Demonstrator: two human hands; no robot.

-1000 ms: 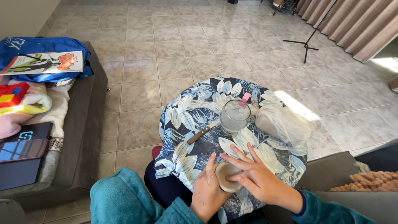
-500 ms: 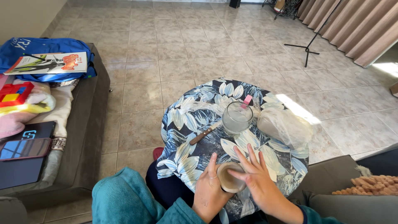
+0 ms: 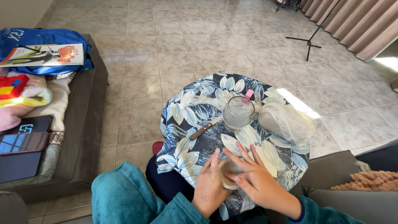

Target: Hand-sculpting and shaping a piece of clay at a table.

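Together, the left hand and right hand clasp a pale dough disc at the near edge of the leaf-print bench. Beyond them stand a glass, a knife and a plastic bag.

Pale round lump at lower centre mostly hiding under left hand and right hand; kind unclear. Both wrists running into teal sleeves, forearms getting cut by bottom edge. Bag contents at right of worktop blurring behind crinkled plastic. Dark tablet getting clipped at left edge. Stand at upper right losing its top beyond frame.
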